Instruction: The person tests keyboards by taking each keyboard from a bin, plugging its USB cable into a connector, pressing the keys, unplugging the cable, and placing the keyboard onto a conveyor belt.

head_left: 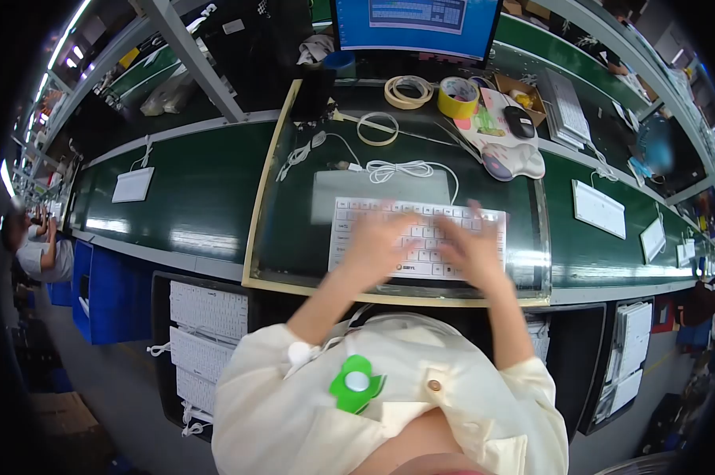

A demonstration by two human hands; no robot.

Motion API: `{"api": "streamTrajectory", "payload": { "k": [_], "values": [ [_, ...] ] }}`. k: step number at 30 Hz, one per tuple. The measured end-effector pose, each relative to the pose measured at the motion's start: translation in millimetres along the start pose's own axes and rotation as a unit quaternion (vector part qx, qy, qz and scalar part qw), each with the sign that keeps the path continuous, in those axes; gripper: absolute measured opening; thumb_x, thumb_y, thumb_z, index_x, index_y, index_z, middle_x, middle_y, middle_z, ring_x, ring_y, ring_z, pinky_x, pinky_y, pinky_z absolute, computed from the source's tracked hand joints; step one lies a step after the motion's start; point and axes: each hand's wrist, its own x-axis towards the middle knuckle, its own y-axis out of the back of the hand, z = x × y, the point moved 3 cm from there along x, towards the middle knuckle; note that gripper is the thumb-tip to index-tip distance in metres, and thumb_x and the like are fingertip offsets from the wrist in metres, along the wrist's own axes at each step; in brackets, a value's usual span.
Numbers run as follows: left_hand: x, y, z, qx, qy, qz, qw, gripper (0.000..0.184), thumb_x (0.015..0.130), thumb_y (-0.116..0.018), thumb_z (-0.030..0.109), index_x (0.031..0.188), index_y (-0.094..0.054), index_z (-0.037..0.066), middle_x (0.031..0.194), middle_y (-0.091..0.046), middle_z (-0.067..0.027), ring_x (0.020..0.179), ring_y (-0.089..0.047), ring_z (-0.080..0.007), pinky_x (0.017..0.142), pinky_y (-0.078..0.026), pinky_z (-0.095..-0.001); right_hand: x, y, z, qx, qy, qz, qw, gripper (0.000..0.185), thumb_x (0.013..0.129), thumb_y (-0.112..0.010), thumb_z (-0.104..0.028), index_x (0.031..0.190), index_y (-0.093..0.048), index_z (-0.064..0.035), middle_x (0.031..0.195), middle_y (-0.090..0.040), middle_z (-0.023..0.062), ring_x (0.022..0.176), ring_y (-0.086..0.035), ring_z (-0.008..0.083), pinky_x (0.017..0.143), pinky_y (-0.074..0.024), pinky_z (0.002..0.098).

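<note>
Head view: keyboard [426,245] under left hand [375,244] (blurred, state unclear), right hand [474,250] (spread).

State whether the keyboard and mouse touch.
Apart: the head view shows part of the mat and bare bench between the keyboard and mouse.

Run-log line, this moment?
left hand: over white keyboard, blurred | right hand: over same keyboard, blurred | cable: coiled beyond keyboard | monitor: lit
</note>
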Motion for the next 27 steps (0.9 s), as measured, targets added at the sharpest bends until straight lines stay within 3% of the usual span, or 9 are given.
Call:
{"api": "streamTrajectory", "payload": {
  "k": [3, 6, 8, 10, 11, 13, 18, 24, 27],
  "values": [
    [5.3, -69.3, 51.3, 0.042, -0.187, -0.175, 0.966, 0.066, 0.079, -0.062, 0.043, 0.136, -0.036, 0.023, 0.137, -0.042, -0.0004, 0.132, -0.026, -0.0331, 0.098, -0.009, -0.0720, -48.3, 25.2, 76.1, -0.086, -0.140, 0.097, 0.982, 0.047, 0.082, -0.061, -0.033, 0.126, -0.050, -0.0214, 0.109, -0.064, -0.0004, 0.129, -0.032, 0.0333, 0.102, -0.0017, 0.0663],
    [-12.1, -63.2, 38.7, 0.087, -0.119, -0.215, 0.965, 0.068, 0.079, -0.061, 0.043, 0.138, -0.033, 0.022, 0.137, -0.041, -0.0008, 0.133, -0.024, -0.0327, 0.098, -0.006, -0.0719, -45.7, 37.2, 69.4, -0.211, -0.184, 0.134, 0.951, 0.044, 0.085, -0.058, -0.032, 0.125, -0.051, -0.0163, 0.110, -0.063, 0.0022, 0.130, -0.031, 0.0319, 0.102, -0.0011, 0.0670],
    [-35.6, -17.5, 14.7, 0.115, -0.028, -0.228, 0.966, 0.069, 0.078, -0.063, 0.041, 0.138, -0.034, 0.021, 0.136, -0.042, -0.0012, 0.132, -0.025, -0.0331, 0.100, -0.006, -0.0707, -14.5, 21.7, 21.0, -0.154, -0.086, 0.160, 0.971, 0.044, 0.083, -0.059, -0.030, 0.121, -0.052, -0.0090, 0.106, -0.063, 0.0072, 0.126, -0.036, 0.0341, 0.101, 0.0000, 0.0676],
    [-64.7, 24.7, -11.4, 0.174, 0.072, -0.213, 0.959, 0.072, 0.076, -0.066, 0.038, 0.137, -0.034, 0.019, 0.137, -0.041, -0.0012, 0.131, -0.026, -0.0336, 0.101, -0.008, -0.0690, 15.5, -23.1, -40.0, 0.061, -0.054, -0.009, 0.997, 0.049, 0.077, -0.064, -0.029, 0.120, -0.052, -0.0103, 0.114, -0.058, 0.0114, 0.125, -0.038, 0.0384, 0.097, -0.0075, 0.0718],
    [-77.9, 45.4, -22.1, 0.212, 0.116, -0.194, 0.951, 0.073, 0.075, -0.067, 0.036, 0.137, -0.034, 0.018, 0.138, -0.040, -0.0011, 0.131, -0.026, -0.0339, 0.102, -0.009, -0.0679, 19.2, -27.1, -79.9, 0.021, 0.128, 0.041, 0.991, 0.057, 0.077, -0.064, -0.036, 0.127, -0.047, -0.0172, 0.123, -0.054, 0.0111, 0.126, -0.035, 0.0415, 0.094, -0.0098, 0.0743],
    [-97.0, 72.5, -39.4, 0.228, 0.172, -0.137, 0.949, 0.077, 0.073, -0.069, 0.035, 0.138, -0.033, 0.014, 0.141, -0.035, -0.0011, 0.131, -0.027, -0.0337, 0.102, -0.011, -0.0666, 25.2, -51.2, -123.3, 0.088, 0.255, 0.076, 0.960, 0.061, 0.076, -0.063, -0.042, 0.132, -0.043, -0.0253, 0.128, -0.050, 0.0085, 0.127, -0.033, 0.0438, 0.094, -0.0072, 0.0750],
    [-52.4, 34.4, -20.1, 0.265, 0.097, -0.085, 0.955, 0.101, 0.056, -0.076, 0.054, 0.136, -0.033, 0.008, 0.143, -0.025, -0.0177, 0.131, -0.019, -0.0439, 0.099, -0.014, -0.0671, 12.8, -30.0, -64.0, 0.032, 0.123, 0.017, 0.992, 0.056, 0.078, -0.061, -0.042, 0.130, -0.045, -0.0277, 0.127, -0.053, 0.0002, 0.127, -0.033, 0.0419, 0.096, -0.0011, 0.0738],
    [7.2, -117.7, 58.3, 0.126, -0.271, -0.190, 0.935, 0.042, 0.080, -0.057, 0.015, 0.122, -0.052, 0.022, 0.132, -0.046, 0.0042, 0.135, -0.022, -0.0272, 0.098, -0.009, -0.0733, -68.7, 30.9, 62.4, -0.069, -0.185, 0.113, 0.974, 0.034, 0.087, -0.055, -0.026, 0.120, -0.056, -0.0212, 0.101, -0.066, 0.0006, 0.128, -0.034, 0.0309, 0.101, 0.0006, 0.0681],
    [10.7, -117.0, 63.6, 0.073, -0.235, -0.252, 0.936, 0.028, 0.076, -0.058, 0.012, 0.104, -0.062, 0.018, 0.125, -0.050, 0.0082, 0.133, -0.026, -0.0240, 0.099, -0.009, -0.0729, -66.0, 31.1, 49.2, -0.127, -0.185, 0.173, 0.959, 0.033, 0.087, -0.055, -0.022, 0.119, -0.056, -0.0192, 0.100, -0.066, 0.0016, 0.127, -0.035, 0.0317, 0.101, -0.0008, 0.0683]
  ]
}}
